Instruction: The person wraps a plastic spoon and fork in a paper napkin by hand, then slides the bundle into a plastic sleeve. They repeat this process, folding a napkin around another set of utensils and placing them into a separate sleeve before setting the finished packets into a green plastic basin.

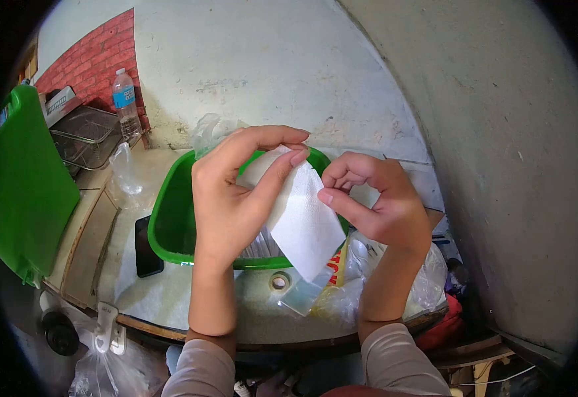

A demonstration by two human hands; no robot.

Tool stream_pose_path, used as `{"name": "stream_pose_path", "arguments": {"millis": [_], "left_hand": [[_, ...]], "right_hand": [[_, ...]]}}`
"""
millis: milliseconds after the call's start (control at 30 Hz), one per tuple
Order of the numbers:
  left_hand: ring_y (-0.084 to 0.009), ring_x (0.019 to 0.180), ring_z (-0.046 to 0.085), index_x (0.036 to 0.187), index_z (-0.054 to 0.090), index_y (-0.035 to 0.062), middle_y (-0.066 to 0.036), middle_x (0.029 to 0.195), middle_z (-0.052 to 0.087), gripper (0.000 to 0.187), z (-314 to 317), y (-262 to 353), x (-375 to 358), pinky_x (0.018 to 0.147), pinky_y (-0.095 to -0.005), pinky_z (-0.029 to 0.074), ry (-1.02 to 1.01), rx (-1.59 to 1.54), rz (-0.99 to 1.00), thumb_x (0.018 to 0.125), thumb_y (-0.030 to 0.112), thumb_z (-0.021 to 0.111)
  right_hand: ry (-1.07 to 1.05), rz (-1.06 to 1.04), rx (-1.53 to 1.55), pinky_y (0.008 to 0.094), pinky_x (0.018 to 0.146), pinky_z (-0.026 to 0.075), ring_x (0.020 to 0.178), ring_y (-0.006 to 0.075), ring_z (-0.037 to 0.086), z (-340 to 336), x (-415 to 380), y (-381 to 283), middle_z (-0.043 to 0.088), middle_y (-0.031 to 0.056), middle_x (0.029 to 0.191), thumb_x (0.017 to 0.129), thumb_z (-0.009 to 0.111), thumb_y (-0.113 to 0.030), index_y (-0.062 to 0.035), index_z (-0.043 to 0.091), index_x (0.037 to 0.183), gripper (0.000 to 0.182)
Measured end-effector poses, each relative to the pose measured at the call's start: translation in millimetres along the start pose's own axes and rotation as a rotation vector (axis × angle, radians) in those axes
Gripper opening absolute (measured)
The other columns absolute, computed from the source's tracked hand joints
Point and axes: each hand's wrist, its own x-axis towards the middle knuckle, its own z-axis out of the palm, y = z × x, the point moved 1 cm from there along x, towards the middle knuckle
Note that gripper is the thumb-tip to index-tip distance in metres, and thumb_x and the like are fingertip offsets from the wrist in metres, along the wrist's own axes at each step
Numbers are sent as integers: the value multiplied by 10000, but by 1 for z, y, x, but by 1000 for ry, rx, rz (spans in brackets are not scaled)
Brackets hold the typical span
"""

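A white sheet with a fine textured surface, like a folded paper napkin point(307, 228), hangs at a slant in front of me. My left hand point(236, 178) pinches its upper part between the thumb and the fingers. My right hand point(381, 202) has its thumb and curled fingers closed at the sheet's right edge. Behind and below the hands stands a green basin point(158, 248), partly hidden by my left arm. Inside it lie some clear plastic pieces point(261, 246), largely covered by the sheet and my wrist.
A phone point(148, 248) lies left of the basin. In front are a tape roll point(279, 282), a flat clear packet point(302, 296) and crumpled plastic bags point(428, 278). At the left stand a green chair back point(31, 192), a wire mesh tray point(89, 132) and a water bottle point(125, 106).
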Motion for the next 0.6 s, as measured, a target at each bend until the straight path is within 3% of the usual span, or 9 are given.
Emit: {"name": "stream_pose_path", "arguments": {"millis": [400,467,600], "left_hand": [[-181,821,678,932,719,9,-93,905,728,137,1,2,1,751,-287,512,-19,28,35,796,-5,704],[-215,815,676,936,712,16,-99,910,721,144,1,5,2,764,-308,511,-30,141,34,793,2,699],[-186,867,652,949,715,11,-93,878,700,185,1,3,3,838,-297,470,-125,177,43,764,7,717]], "right_hand": [[115,126,-48,247,624,475,670,99,585,-3,2,3,630,46,718,822,679,-13,-6,619,876,81],[106,157,-85,253,621,468,661,102,574,-5,2,1,625,45,714,820,678,-16,-8,619,877,82],[82,112,-134,261,600,453,632,112,550,-4,1,5,607,49,692,816,676,-15,-12,618,877,84]]}}
